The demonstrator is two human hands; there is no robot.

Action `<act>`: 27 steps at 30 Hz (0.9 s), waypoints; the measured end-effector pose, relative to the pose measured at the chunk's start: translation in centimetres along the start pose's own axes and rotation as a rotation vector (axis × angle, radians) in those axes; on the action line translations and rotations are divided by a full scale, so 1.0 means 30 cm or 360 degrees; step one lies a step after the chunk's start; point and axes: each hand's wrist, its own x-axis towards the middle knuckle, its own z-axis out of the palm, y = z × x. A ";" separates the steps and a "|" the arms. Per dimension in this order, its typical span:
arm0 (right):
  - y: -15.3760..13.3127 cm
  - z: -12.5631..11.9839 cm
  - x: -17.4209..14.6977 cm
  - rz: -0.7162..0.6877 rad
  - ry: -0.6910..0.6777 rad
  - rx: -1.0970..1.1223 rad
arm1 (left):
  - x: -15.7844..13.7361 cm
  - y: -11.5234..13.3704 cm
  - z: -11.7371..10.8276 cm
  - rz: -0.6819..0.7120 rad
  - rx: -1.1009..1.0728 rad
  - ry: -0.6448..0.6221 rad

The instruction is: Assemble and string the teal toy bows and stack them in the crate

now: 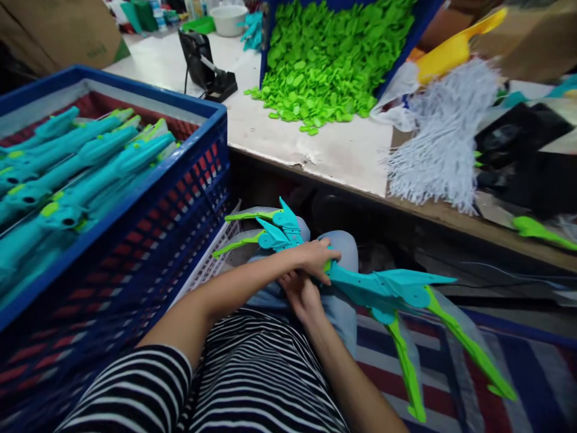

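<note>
A turquoise plastic toy bow (360, 284) with lime-green limbs at both ends lies across my lap. Clear film seems to hang along its limbs. My left hand (317, 258) reaches across and is closed around the bow's middle grip. Just under it, my right hand (301, 293) is turned palm up with its fingers curled against the same grip. The left hand and the bow partly hide the right fingertips.
At left, a blue crate (180, 192) holds several similar turquoise toys (112, 174). On the worktable (347, 156) are a spilling heap of green plastic pieces (333, 66), a bundle of white strings (444, 132), a yellow scoop (451, 54) and a black stand (205, 69).
</note>
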 end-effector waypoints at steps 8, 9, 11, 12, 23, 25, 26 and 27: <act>-0.030 -0.373 -0.128 -0.0089 0.0485 -0.0533 | -0.101 -0.054 0.116 0.0321 -0.0022 0.0360; -0.027 -0.408 -0.096 -0.0169 0.0494 -0.0788 | -0.096 -0.068 0.107 0.0281 -0.0013 0.0416; -0.011 -0.436 -0.052 -0.0255 0.0300 -0.1210 | -0.073 -0.097 0.078 0.0192 0.0097 0.0407; -0.002 -0.428 -0.048 -0.0284 0.0151 -0.1350 | -0.060 -0.110 0.063 0.0165 0.0183 0.0334; 0.119 -0.201 -0.259 -0.0240 -0.0496 -0.1361 | -0.100 -0.163 0.102 -0.0276 0.0376 0.0527; 0.115 -0.248 -0.227 -0.0335 -0.0622 -0.1207 | -0.090 -0.165 0.104 -0.0212 0.0426 0.0582; 0.107 -0.280 -0.199 -0.0378 -0.0662 -0.1119 | -0.082 -0.165 0.105 -0.0169 0.0461 0.0611; 0.097 -0.318 -0.161 -0.0409 -0.0657 -0.1034 | -0.073 -0.165 0.107 -0.0135 0.0500 0.0641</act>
